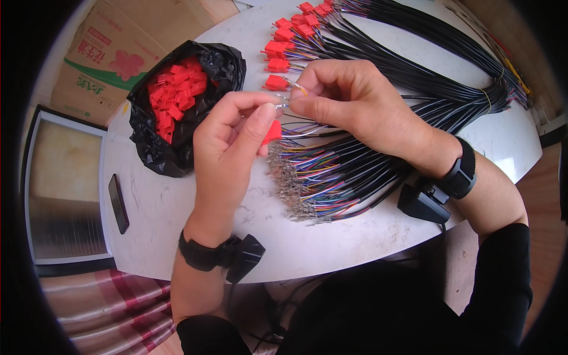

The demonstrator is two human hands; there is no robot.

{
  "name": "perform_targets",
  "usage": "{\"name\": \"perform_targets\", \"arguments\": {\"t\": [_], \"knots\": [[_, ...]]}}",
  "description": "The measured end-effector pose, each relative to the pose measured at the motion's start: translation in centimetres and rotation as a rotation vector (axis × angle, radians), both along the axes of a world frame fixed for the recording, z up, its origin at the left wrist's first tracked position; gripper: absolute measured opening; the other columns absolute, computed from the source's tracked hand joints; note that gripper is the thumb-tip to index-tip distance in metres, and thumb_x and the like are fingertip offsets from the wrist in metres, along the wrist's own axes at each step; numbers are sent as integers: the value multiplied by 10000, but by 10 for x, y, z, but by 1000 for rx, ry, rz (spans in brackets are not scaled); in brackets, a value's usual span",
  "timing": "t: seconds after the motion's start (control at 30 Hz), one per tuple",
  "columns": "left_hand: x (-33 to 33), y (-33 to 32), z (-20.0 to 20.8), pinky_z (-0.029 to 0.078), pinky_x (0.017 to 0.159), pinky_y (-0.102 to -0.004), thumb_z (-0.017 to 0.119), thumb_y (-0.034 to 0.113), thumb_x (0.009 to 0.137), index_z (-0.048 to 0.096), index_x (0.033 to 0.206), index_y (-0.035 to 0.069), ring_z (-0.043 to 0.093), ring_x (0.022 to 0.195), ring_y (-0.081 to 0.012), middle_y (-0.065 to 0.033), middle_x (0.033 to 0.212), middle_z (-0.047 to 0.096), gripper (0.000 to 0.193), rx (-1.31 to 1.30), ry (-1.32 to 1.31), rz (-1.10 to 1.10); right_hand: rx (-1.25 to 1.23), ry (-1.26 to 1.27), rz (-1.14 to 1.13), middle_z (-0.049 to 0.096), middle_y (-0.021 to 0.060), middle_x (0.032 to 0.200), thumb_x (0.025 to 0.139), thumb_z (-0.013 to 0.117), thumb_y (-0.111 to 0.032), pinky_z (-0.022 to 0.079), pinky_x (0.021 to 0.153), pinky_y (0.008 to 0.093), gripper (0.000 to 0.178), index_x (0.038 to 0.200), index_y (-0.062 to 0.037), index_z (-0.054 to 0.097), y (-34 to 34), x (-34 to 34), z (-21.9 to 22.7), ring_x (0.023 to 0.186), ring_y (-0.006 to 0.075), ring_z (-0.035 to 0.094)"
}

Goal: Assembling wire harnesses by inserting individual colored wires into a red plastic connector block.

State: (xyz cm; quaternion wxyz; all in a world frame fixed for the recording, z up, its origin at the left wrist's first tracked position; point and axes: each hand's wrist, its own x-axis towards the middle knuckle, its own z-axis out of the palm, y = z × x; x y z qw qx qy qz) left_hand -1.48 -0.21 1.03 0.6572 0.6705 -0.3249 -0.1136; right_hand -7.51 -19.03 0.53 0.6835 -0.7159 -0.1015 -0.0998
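My left hand [225, 139] is closed around a red plastic connector housing [273, 132], which pokes out below its thumb. Between the fingertips of both hands lie thin wires with bare metal terminals [282, 106]. My right hand [364, 100] pinches these wires between thumb and forefinger; its palm is turned away. Just beyond the fingertips sits another red connector [276, 82] with wires in it. Below the hands spreads a bundle of black cables [349, 171], their coloured wires ending in many metal terminals [293, 183].
A black plastic bag [145, 139] full of loose red housings [177, 89] stands left of my hands. Cables with red connectors [284, 34] lie at the far side. A phone [118, 204] rests on the white table [160, 236]; a cardboard box [83, 74] stands behind.
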Motion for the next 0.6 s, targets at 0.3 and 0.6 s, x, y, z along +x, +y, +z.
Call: {"name": "perform_targets", "arguments": {"t": [0.3,0.6], "knots": [[6,11,12,469,788,-236,635,71,873,558,1106,-26,582,873,-101,-63,996,621,264,11,216,-137,-22,37,-12,560,-42,722,892,649,-145,395,583,181,153,829,-9,620,-3,0,1,657,9,468],[6,8,8,485,864,-275,622,10,847,530,1109,-13,585,958,-133,-84,1076,587,279,-43,239,-141,-48,58,-11,573,-21,704,873,655,-150,401,571,207,177,806,11,624,-5,0,4,650,28,490]]}}
